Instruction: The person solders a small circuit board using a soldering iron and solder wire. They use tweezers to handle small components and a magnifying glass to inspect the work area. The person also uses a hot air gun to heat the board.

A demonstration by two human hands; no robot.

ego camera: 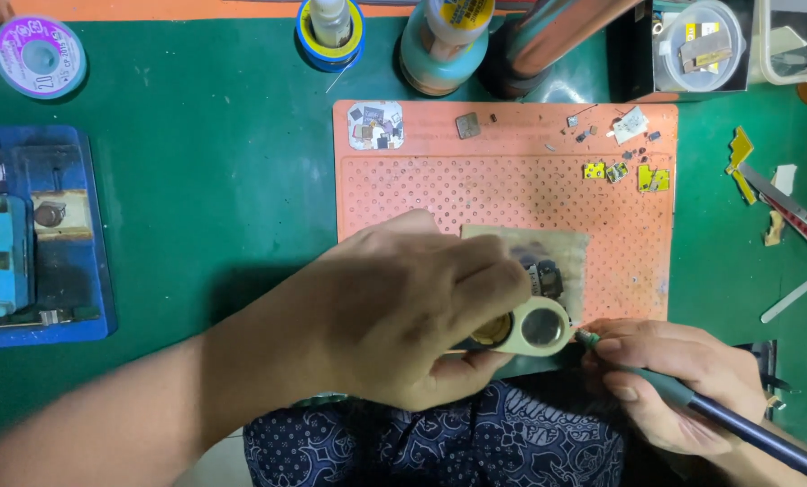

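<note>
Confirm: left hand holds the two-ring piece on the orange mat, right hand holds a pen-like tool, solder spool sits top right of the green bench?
Not quite. In the head view the solder spool sits top left, not top right. The rest holds: left hand on the two-ring piece, orange mat, right hand with pen-like tool.

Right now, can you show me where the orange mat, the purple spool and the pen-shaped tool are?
orange mat (pixel 439 185): head view, bare dotted part near its left side.
purple spool (pixel 40 56): head view, its round top face.
pen-shaped tool (pixel 737 424): head view, dark handle behind the right hand.

Both forearms bare, no sleeves, rings or watch. Left hand and right hand ungloved. Lap in dark blue cloth, white dot pattern.
</note>
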